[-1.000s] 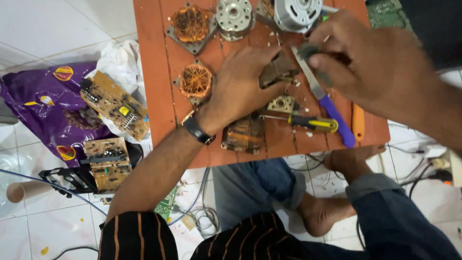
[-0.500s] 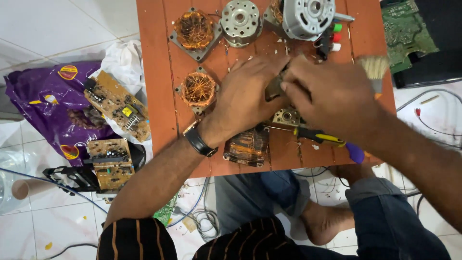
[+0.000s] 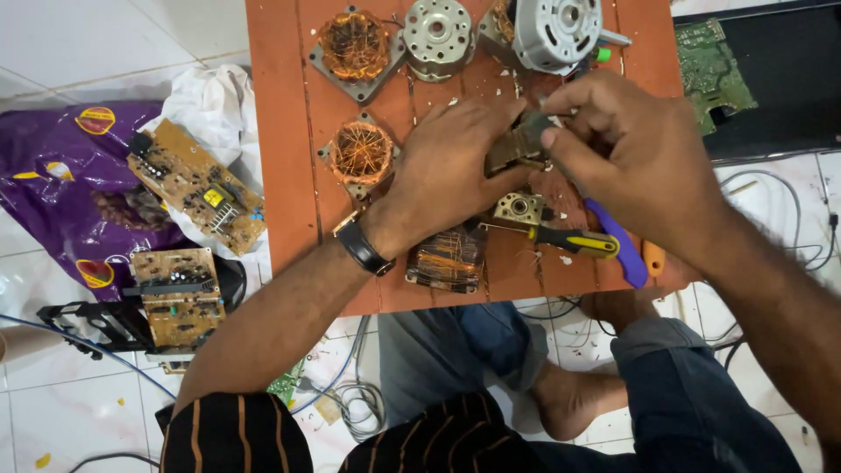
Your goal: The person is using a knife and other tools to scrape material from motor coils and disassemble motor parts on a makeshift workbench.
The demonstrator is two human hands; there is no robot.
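Your left hand (image 3: 447, 171) is clamped down over a small brown metal part (image 3: 517, 149), fingers wrapped on its near side and pinning it to the orange wooden board (image 3: 280, 131). Your right hand (image 3: 635, 158) is closed tight against the part's right end; its fingers seem to pinch a tool with a purple handle (image 3: 613, 241) that trails out below the palm, though the working tip is hidden between your hands, so I cannot tell where it bites.

Just below the grip sit a small pale metal bracket (image 3: 519, 208), a yellow-and-black screwdriver (image 3: 569, 241) and a flat copper-wound core (image 3: 448, 258). Left of the grip lies a copper coil (image 3: 361, 153); beyond it, another copper coil (image 3: 352, 44), a silver motor end cap (image 3: 438, 35) and a grey motor (image 3: 561, 31).

The risk, as I judge it: if the tool slips off the part, it drives into your left fingers, which lie right alongside it.
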